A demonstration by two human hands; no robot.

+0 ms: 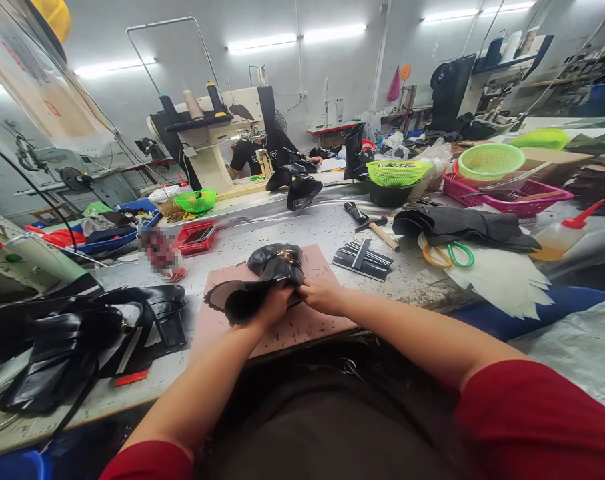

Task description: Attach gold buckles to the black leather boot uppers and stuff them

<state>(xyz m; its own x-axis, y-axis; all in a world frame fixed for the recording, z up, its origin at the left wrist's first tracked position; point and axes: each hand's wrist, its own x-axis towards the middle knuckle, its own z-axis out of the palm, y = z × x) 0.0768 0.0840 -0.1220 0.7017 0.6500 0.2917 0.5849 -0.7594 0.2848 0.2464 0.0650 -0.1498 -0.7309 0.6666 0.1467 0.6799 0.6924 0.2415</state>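
A black leather boot upper (277, 267) with a gold buckle lies on a pink board (217, 333) in front of me, its wide opening facing me. My left hand (276, 303) is closed on the near edge of the boot upper, fingers partly hidden by the leather. At its right edge my right hand (322, 295) pinches the leather close to the left. Black strips (365, 259) lie in a pile right of the board. Behind them rests a hammer (382, 233) with a wooden handle.
More black boot uppers (57, 340) lie at the left. Scissors (447, 255) and a glue bottle (565, 233) are at the right. A red tray (196, 237), a green basket (395, 172) and a sewing machine (212, 147) stand farther back. A person (269, 152) sits behind the machine.
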